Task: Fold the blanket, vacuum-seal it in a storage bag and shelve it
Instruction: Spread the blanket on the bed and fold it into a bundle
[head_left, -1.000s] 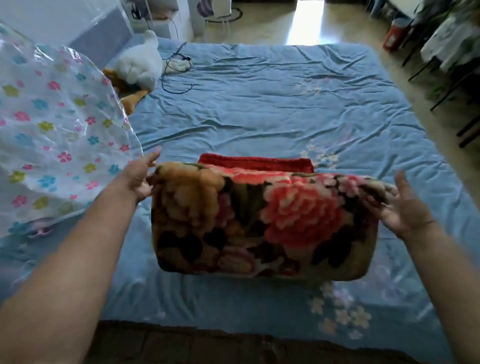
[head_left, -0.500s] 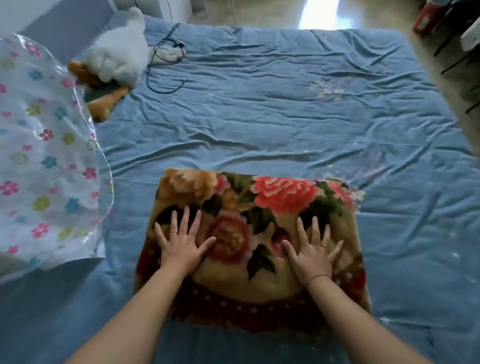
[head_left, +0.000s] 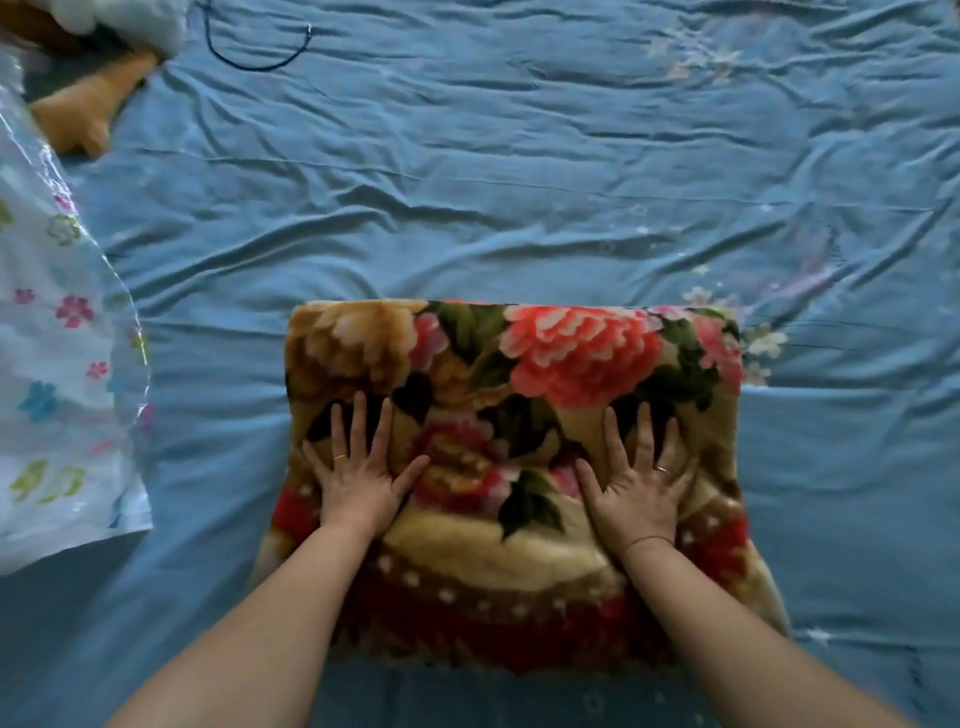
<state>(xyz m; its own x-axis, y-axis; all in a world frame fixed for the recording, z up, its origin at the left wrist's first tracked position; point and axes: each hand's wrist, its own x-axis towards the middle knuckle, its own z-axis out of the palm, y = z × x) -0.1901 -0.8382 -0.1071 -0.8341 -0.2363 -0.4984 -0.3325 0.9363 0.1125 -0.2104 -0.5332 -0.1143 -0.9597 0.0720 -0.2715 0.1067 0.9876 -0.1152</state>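
Squarely in the near middle of the scene we find the folded blanket, a thick plush rectangle printed with large red, pink and golden flowers, with a dark red border along its near edge. It lies flat on the wrinkled blue sheet, outside the bag.

Both hands press down on its top face. The left hand lies palm down on the left half, fingers straight and spread, thumb angled toward the middle; a thin ring shows on one finger. The right hand lies the same way on the right half, fingers splayed flat against the pile, with a ring of its own and a thin cord around the wrist. Neither hand curls round any fabric; we see flat palms bearing on it. The two hands are apart, with a red bloom of the print between them. Bare forearms reach in from the near edge.

To the left, well apart from the blanket, the storage bag lies on the sheet, clear plastic with small coloured flowers, its edge glinting. At the far left corner we make out what seems to be a plush toy, white with orange parts, though it is blurred and cut by the frame. Just right of it a dark cable loops on the sheet.
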